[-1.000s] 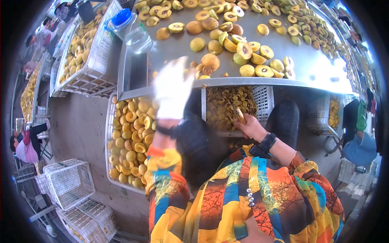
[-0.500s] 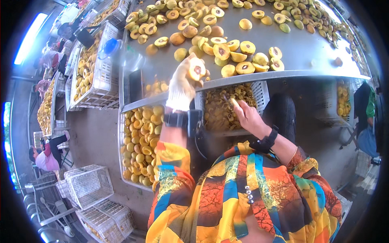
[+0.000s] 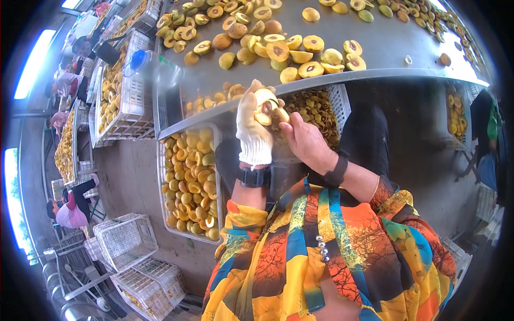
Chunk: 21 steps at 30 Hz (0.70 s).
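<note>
My left hand (image 3: 251, 131), in a white knit glove, holds a halved yellow peach (image 3: 262, 116) with its cut face showing, just off the table's near edge. My right hand (image 3: 312, 143) is bare and closed around a small knife with a light handle (image 3: 282, 115). The knife's working end is against the cut face, and its blade is hidden there. Both hands meet above a crate (image 3: 338, 107) of brownish-yellow fruit scraps under the table edge. Several peach halves (image 3: 310, 69) lie on the metal table (image 3: 225, 85) beyond my hands.
A white crate of peach halves (image 3: 190, 187) stands left of my legs. On the table's left rests a clear bottle with a blue cap (image 3: 160, 69). Stacked white crates (image 3: 126, 241) stand lower left. Other people, one in pink (image 3: 72, 214), sit farther left; another is at far right.
My left hand has drawn back from over the table with the peach half. My right hand has brought the small knife up and left to it. The view has shifted slightly.
</note>
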Tool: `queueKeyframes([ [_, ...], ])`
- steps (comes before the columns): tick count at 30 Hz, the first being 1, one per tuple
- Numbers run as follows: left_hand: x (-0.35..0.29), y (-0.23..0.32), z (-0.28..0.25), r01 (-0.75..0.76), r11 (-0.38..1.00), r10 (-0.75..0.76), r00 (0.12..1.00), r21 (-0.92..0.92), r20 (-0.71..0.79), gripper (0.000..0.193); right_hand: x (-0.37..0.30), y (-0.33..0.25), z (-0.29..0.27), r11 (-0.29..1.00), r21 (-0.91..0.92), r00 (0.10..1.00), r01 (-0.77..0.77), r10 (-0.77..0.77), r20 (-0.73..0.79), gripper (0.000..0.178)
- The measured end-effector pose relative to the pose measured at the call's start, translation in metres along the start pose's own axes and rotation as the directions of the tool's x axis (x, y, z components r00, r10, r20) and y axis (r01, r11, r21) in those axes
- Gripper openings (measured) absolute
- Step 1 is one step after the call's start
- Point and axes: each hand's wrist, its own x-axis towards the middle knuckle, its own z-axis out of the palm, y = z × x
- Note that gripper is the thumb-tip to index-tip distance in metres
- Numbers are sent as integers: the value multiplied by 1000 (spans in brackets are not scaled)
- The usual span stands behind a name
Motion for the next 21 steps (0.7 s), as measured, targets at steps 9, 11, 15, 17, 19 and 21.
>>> queueKeyframes([
  [9,-13,-3,2,118,993,-118,993,19,1,47,-18,-11,-2,994,108,993,-12,-1,118,34],
  [11,-13,4,-6,209,978,-209,977,-13,50,49,-19,-13,1,993,112,987,-23,5,162,34],
  [15,-7,2,-22,276,956,-276,961,101,-9,53,-17,-13,5,988,116,959,-107,72,274,37],
  [17,-6,-10,-21,-59,900,152,971,431,-183,44,-16,-9,6,917,218,910,-333,253,327,34],
  [19,-19,-1,-22,-86,948,144,975,307,-171,45,-22,2,26,955,186,949,-230,177,263,37],
  [21,-33,5,-11,-64,926,167,953,373,-252,37,-23,1,25,977,154,954,-147,99,284,38],
])
